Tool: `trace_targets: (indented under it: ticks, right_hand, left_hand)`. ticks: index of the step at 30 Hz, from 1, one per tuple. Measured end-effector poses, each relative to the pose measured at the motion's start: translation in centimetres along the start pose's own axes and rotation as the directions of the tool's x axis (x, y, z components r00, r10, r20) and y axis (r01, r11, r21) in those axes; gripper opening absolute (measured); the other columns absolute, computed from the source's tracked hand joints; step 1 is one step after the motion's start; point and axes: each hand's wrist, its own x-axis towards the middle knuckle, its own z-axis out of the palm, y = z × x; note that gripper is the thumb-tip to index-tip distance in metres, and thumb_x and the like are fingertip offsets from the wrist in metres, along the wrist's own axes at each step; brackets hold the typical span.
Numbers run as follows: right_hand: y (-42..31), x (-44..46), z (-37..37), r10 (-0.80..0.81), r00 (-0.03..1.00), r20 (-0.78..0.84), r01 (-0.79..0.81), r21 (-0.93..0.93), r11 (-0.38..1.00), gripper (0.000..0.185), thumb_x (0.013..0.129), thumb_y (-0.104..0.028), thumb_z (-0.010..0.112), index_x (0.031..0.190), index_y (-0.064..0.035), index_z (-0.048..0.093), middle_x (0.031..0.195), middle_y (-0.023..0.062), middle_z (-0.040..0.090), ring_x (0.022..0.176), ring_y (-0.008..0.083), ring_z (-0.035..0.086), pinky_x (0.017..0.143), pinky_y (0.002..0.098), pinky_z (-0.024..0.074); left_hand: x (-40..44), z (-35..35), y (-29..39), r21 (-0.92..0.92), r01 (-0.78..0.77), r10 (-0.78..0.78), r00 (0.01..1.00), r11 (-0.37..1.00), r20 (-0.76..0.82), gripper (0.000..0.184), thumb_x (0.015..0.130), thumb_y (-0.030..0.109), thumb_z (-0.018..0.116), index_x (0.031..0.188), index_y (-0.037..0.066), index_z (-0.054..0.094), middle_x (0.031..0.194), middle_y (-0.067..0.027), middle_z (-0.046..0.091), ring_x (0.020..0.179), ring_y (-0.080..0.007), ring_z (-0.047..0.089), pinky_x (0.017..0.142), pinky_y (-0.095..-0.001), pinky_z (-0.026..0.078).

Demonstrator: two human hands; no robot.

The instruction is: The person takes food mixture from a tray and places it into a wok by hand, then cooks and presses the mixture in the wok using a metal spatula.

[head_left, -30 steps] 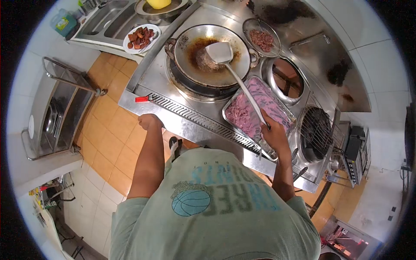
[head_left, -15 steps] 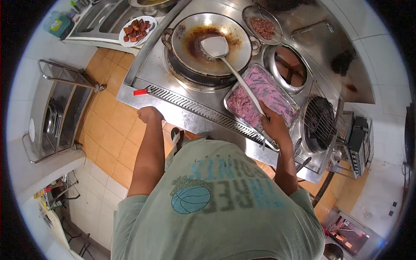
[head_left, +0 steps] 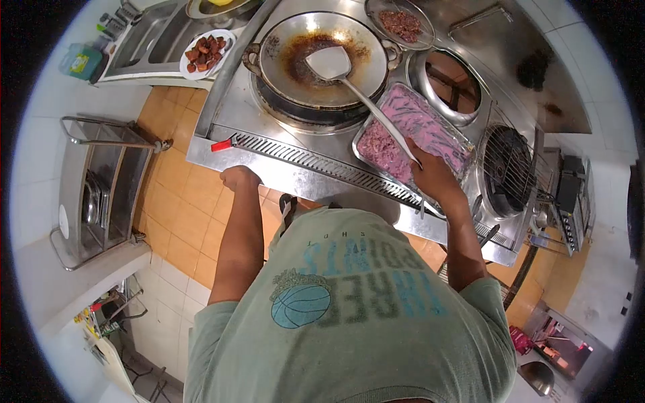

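My right hand [head_left: 437,178] is wrapped around the end of a long metal wok spatula [head_left: 376,114]. The spatula's broad blade [head_left: 329,62] rests inside a wok [head_left: 282,84] whose bottom is coated with brown oily residue. Under the handle and my right hand lies a rectangular tray [head_left: 359,160] of pinkish minced meat [head_left: 420,121]. My left hand [head_left: 240,177] is closed in a fist beside the stove's front edge, with nothing visible in it. Left of the slotted grate is a red-handled tool [head_left: 221,145].
A strainer of cooked mince [head_left: 400,27] sits behind an open metal ring burner [head_left: 443,87]. At right, a wire rack [head_left: 514,164] covers another burner. A plate of browned meat chunks [head_left: 203,54] stands near the sink [head_left: 171,40]. A metal trolley [head_left: 111,188] is at left.
The view has shifted slightly, moving most of the stove up in the picture. The spatula blade stays in the wok, and both hands keep much the same pose.
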Motion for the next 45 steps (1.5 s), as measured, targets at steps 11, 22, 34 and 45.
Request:
trace_targets:
  ticks: [11,22,34,45]
  right_hand:
    - [0.6,1.0,-0.8,-0.046,0.999,-0.013,0.045,-0.075,0.996,0.053,0.081,-0.013,0.05,0.133,-0.0178,0.042,0.09,0.0278,0.06,0.081,0.0437,0.059,0.076,0.0497,0.0458]
    - [1.2,-0.1,-1.7,-0.144,0.983,0.115,0.096,0.343,0.934,0.057,0.086,-0.013,0.05,0.14,-0.015,0.031,0.11,0.0233,0.054,0.075,0.027,0.061,0.069,0.0345,0.0491]
    - [1.6,-1.8,3.3,-0.174,0.942,0.288,-0.222,0.92,0.323,0.056,0.093,-0.016,0.047,0.143,-0.0113,0.022,0.081,0.0037,0.051,0.055,0.0081,0.047,0.048,0.0208,0.0427]
    - [-2.5,-3.8,3.1,-0.198,0.98,0.028,0.053,0.919,0.391,0.058,0.09,-0.011,0.046,0.143,-0.0093,0.023,0.075,0.0033,0.049,0.05,0.0081,0.046,0.044,0.023,0.042]
  left_hand:
    - [1.1,0.6,-0.5,-0.1,0.047,-0.047,0.999,0.994,0.005,0.027,0.086,0.008,0.048,0.11,-0.003,0.047,0.109,-0.0197,0.058,0.094,-0.0323,0.063,0.075,-0.0378,0.056]
    - [-1.2,-1.1,0.3,-0.177,0.064,-0.05,0.995,0.982,0.084,0.031,0.087,0.011,0.047,0.114,-0.004,0.043,0.114,-0.0196,0.056,0.098,-0.0293,0.062,0.077,-0.037,0.056]
    - [-0.2,-0.8,-0.1,-0.289,0.083,-0.04,0.988,0.954,0.151,0.033,0.086,0.011,0.048,0.115,-0.005,0.043,0.118,-0.0194,0.054,0.104,-0.0299,0.058,0.081,-0.0376,0.054]
    - [-7.0,-4.9,2.1,-0.558,0.238,-0.167,0.97,0.795,0.176,0.053,0.093,0.027,0.019,0.12,-0.008,0.05,0.127,-0.0187,0.051,0.112,-0.0335,0.052,0.095,-0.0422,0.044]
